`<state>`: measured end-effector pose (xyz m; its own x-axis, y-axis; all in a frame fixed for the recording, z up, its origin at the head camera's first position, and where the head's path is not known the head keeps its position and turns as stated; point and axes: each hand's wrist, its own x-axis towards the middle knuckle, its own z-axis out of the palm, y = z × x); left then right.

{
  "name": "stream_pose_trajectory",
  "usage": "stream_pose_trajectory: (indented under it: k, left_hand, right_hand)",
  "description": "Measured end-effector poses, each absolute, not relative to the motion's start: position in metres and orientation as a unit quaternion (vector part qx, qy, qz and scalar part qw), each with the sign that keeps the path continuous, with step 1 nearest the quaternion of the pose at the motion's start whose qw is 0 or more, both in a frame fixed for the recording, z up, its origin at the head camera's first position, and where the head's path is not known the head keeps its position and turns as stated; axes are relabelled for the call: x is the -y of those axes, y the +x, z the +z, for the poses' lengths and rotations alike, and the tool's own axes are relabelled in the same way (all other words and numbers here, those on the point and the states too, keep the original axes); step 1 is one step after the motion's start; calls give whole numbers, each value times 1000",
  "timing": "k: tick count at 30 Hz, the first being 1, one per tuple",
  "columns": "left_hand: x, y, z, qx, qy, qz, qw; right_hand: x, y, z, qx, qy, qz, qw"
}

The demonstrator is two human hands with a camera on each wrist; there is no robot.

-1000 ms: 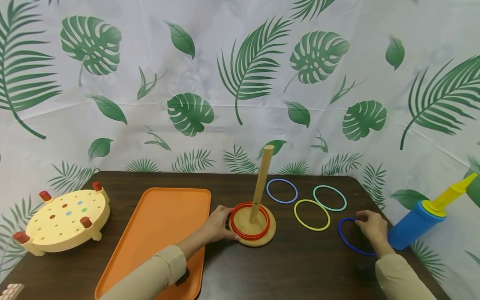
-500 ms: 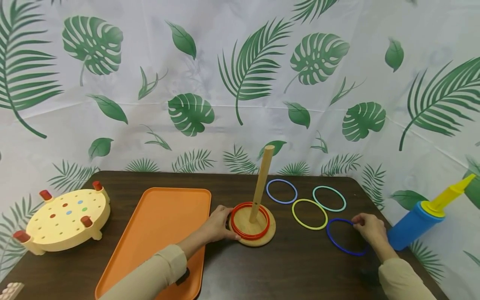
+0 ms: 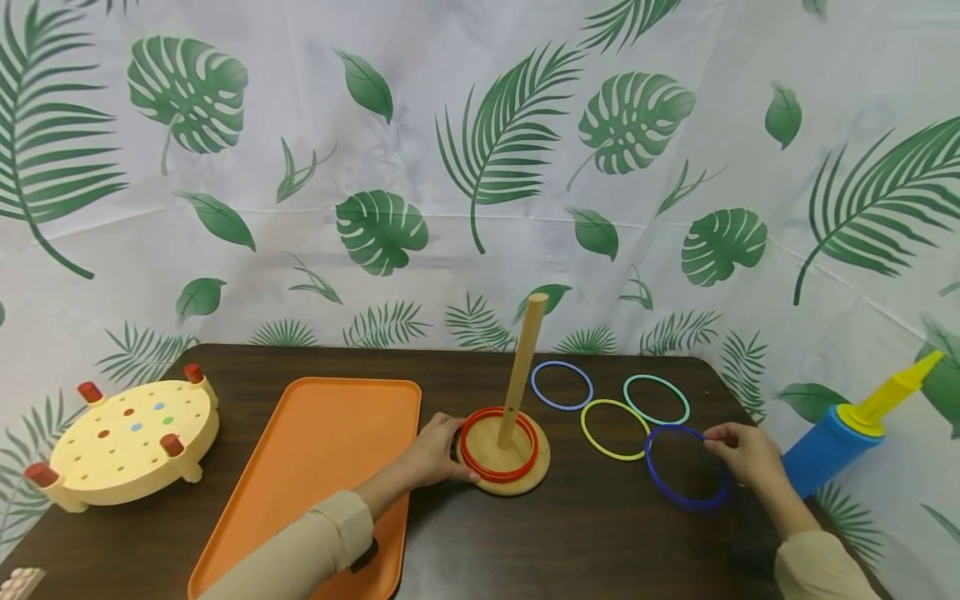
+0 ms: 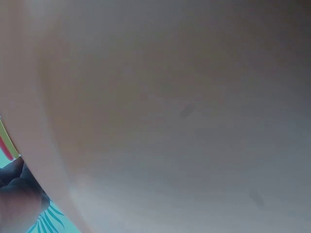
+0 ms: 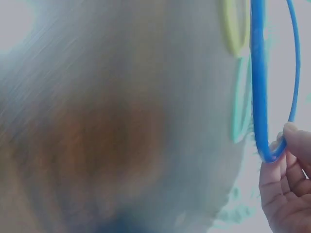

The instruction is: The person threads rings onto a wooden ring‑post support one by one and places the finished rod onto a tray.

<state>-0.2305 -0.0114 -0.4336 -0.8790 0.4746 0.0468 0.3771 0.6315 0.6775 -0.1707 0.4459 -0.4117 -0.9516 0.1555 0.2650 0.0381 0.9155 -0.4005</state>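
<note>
A wooden ring-toss stand with an upright peg and round base stands mid-table. Red rings lie stacked round the foot of its peg. My left hand holds the base's left edge, thumb at the front and fingers behind. At the right, my right hand pinches a dark blue ring between thumb and fingers; the ring slants, its far side overlapping the yellow ring in the head view. Most of the left wrist view is blurred, with part of the hand at lower left.
A light blue ring and a teal ring lie behind the yellow one. Left of the stand is an orange tray. A yellow pegboard toy stands far left, a blue hand pump with yellow nozzle far right.
My right hand has drawn the blue ring leftward, and the ring now tilts up more. The yellow ring has shifted slightly left. The left hand stays at the base.
</note>
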Motion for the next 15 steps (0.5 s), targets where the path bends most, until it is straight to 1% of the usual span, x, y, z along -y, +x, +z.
stream_pose_trajectory:
  k: [4,9,15]
  left_hand:
    - [12,-230,-433,-900,238,359,67]
    - [12,-230,-433,-901,237,358,71]
    - [12,-230,-434,-901,239,355,69]
  right_hand:
    - [-433,-177,-396,959,-46,218,176]
    - [-405,-186,-371,934,-50,279,216]
    - [-362,-195,-337,866,-55,444,226]
